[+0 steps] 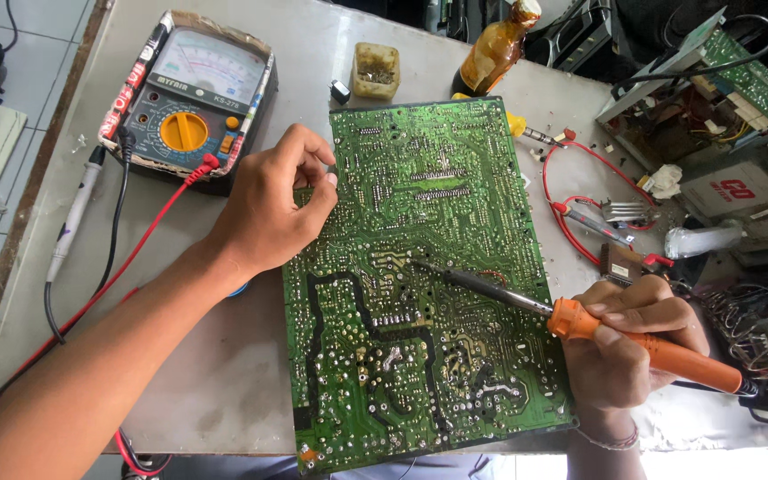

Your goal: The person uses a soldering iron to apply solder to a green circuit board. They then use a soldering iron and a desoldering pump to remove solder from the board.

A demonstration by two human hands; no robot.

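Note:
A large green circuit board (pixel 420 356) lies solder side up on the grey table (pixel 215 373). My left hand (pixel 268 209) rests on the board's left edge, fingers curled against it, steadying it. My right hand (pixel 624 342) grips the orange handle of a soldering iron (pixel 526 302). The iron's dark metal tip points left and touches the board near its middle.
An analog multimeter (pixel 190 98) with a yellow dial sits at the back left, its red and black leads (pixel 148 222) trailing toward me. A brown bottle (pixel 495 53) and a small flux tin (pixel 375 71) stand behind the board. Other boards, red clip leads and parts crowd the right side.

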